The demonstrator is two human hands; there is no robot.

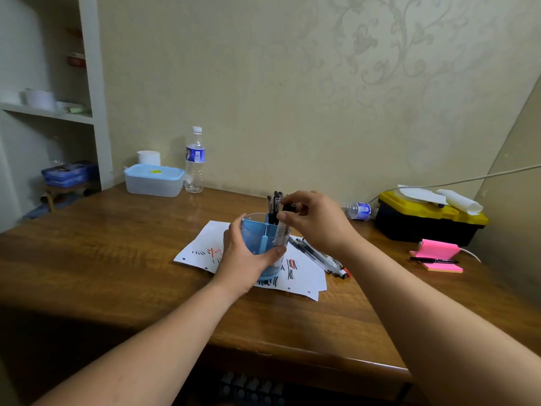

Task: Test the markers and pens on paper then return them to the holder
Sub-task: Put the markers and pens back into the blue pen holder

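Note:
A clear round holder (259,233) with blue dividers stands on white paper (304,276) marked with black and red strokes. My left hand (244,256) grips the holder's near side. My right hand (314,219) pinches the black cap end of a white marker (283,228) that stands in the holder's right compartment. Several dark pens (274,204) stand in the back compartment. More pens and markers (320,256) lie on the paper to the right of the holder, under my right wrist.
The brown wooden desk (117,259) holds a lidded blue box (153,180) and water bottle (194,159) at the back left. At the right are a lying bottle (358,210), a yellow-black toolbox (430,218) and pink sticky notes (437,254) with a black pen.

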